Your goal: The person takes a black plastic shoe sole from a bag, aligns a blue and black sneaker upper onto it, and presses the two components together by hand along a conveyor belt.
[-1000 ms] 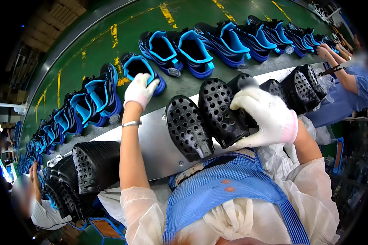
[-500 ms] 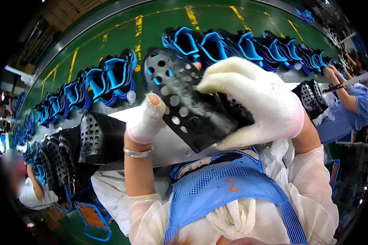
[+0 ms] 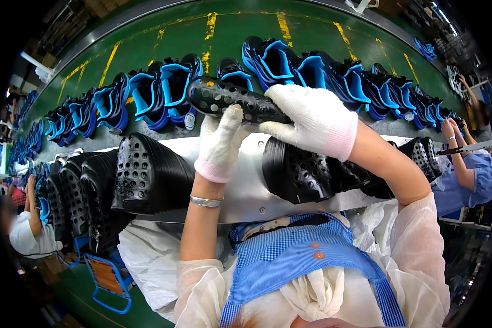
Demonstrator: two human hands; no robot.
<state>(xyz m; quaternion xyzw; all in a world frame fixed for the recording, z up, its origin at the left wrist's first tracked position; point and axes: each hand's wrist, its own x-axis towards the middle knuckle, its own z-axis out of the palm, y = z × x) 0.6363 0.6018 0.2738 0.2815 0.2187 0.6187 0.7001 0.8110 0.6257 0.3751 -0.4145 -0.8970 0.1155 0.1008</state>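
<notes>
Sole (image 3: 232, 99), black and perforated, is being held in both gloved hands above the belt (image 3: 147, 49).

The right hand (image 3: 310, 119) is wrapping its fingers around one end; the left hand (image 3: 220, 141) is pressing its fingertips up against the underside, fingers close together. Below them black soles are standing stacked on a metal shelf (image 3: 240, 186); blue shoes (image 3: 164, 90) are lining the green belt behind.

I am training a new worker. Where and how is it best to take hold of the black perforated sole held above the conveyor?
Probably by its long side edges, from above at the right end, as the right hand does. The black perforated sole lies flat and long; the left hand steadies underneath.
</notes>
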